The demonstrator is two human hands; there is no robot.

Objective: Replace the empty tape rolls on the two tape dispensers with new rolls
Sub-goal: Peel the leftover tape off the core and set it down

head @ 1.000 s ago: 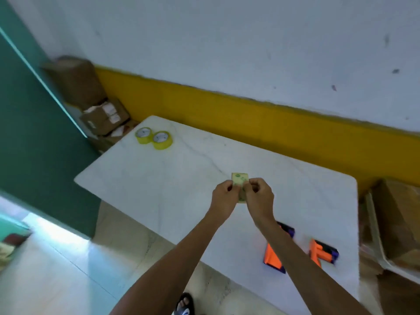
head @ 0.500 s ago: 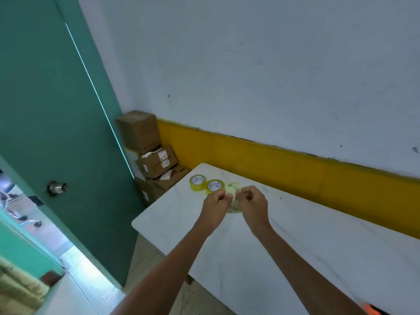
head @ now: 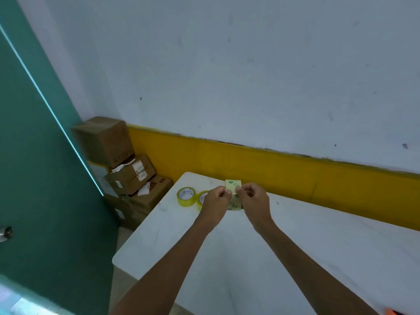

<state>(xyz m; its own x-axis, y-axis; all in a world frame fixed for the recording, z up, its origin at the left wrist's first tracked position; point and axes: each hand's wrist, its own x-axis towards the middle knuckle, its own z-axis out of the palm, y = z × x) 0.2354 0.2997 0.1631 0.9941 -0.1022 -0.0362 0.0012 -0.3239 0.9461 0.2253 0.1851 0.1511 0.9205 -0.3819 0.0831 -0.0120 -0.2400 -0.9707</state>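
Note:
Both hands hold one pale yellow tape roll edge-on above the white table. My left hand pinches its left side and my right hand pinches its right side, fingertips meeting on the roll's face. Two more yellow tape rolls lie flat at the table's far left corner: one in full view, the other partly hidden behind my left hand. A sliver of an orange tape dispenser shows at the bottom right edge.
A teal door with a metal knob stands open on the left. Stacked cardboard boxes fill the corner beside the table. A wall with a yellow band runs behind the table.
The view has swung up and left, so the two dispensers have left the frame except for an orange sliver. Both hands still hold the same roll, fingers working at its face.

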